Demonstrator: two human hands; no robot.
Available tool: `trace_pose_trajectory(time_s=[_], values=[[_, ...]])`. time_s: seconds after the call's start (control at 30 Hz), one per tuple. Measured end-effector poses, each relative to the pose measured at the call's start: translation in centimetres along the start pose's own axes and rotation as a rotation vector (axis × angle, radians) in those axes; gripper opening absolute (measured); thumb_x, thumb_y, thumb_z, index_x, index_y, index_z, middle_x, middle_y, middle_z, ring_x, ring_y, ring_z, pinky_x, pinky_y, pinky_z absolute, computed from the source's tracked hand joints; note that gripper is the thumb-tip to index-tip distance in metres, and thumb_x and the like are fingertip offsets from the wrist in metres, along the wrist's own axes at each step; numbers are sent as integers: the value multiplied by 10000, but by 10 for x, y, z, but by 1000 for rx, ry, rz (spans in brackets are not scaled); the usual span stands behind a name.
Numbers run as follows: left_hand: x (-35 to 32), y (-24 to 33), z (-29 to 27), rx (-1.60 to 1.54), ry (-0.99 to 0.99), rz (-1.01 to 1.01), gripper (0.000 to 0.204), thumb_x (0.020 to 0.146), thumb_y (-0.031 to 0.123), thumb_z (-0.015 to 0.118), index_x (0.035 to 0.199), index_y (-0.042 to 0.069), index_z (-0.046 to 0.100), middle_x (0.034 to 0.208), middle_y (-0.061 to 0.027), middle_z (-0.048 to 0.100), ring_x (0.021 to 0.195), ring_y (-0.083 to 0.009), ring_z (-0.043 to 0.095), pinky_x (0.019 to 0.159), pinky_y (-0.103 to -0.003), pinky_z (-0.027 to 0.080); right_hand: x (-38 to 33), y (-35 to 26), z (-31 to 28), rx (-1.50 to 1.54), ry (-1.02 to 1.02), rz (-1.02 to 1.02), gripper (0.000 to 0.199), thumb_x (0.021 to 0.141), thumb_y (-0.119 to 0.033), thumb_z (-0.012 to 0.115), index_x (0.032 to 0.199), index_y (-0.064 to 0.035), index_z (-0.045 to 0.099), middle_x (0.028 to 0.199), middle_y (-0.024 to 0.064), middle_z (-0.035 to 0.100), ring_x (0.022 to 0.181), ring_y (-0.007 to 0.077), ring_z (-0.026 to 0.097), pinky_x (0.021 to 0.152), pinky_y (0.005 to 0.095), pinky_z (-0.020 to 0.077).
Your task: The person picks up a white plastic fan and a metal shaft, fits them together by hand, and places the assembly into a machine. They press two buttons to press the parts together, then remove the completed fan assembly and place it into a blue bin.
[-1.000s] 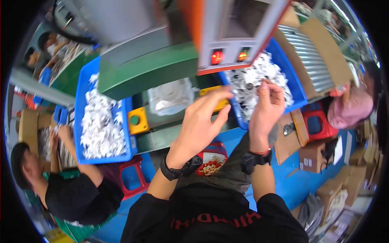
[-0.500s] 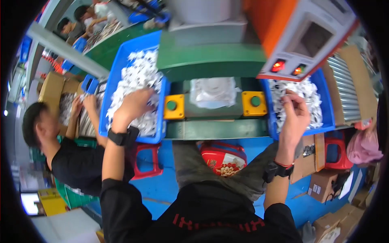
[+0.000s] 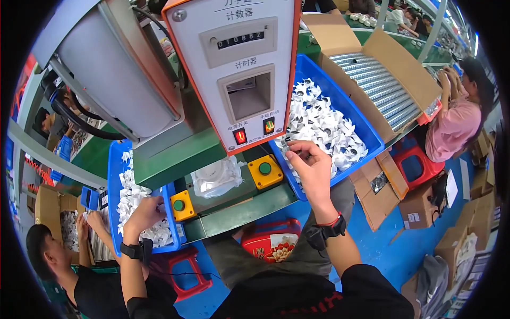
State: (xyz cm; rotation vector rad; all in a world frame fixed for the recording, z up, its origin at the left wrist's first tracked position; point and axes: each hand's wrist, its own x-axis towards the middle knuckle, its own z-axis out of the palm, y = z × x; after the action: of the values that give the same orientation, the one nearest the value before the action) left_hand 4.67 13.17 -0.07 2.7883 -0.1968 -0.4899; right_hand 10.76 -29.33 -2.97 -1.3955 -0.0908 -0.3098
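Both hands down in blue bins either side of the green press.

Left hand (image 3: 146, 212), fingers curled, digs into white pieces (image 3: 135, 199) in the left blue bin (image 3: 113, 175), near its front rim beside the press's yellow button box (image 3: 183, 206). Right hand (image 3: 311, 162) pinches a small white piece (image 3: 298, 155) at the near edge of the right blue bin (image 3: 348, 106), right of the press (image 3: 175, 159). Red stool (image 3: 186, 271) crowds the knee space below; cardboard box (image 3: 372, 69) sits beyond the right bin.
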Motion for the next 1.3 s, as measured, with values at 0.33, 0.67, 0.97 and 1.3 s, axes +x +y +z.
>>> trace_pose_trajectory(time_s=[0.33,0.67,0.97,1.3], values=[[-21,102,-26,133,885,58,204,798,0,668,998,38,664,916,-166,657,804,-372,641,680,-411,510,4,6,3,-47,-36,2,198,843,56,672,1037,45,640,1034,62,661,785,48,525,720,191,453],[47,166,34,-44,852,242,298,843,61,658,1140,33,661,1164,-149,647,1006,-360,623,835,-395,502,3,9,0,-69,-53,12,235,855,80,628,1088,50,619,997,85,655,900,105,630,817,228,497],[37,171,52,248,806,151,508,846,154,658,1326,32,539,1390,-104,529,1261,-361,466,1025,-459,359,-1,-12,46,-153,-247,-6,271,822,60,660,1089,46,617,1001,72,671,899,118,645,815,242,508],[-5,152,70,218,734,-9,475,843,199,671,1282,63,550,1321,-117,544,1193,-309,502,991,-456,361,10,-6,138,-144,-443,-107,268,770,37,716,1020,36,619,945,90,678,809,151,663,742,275,539]])
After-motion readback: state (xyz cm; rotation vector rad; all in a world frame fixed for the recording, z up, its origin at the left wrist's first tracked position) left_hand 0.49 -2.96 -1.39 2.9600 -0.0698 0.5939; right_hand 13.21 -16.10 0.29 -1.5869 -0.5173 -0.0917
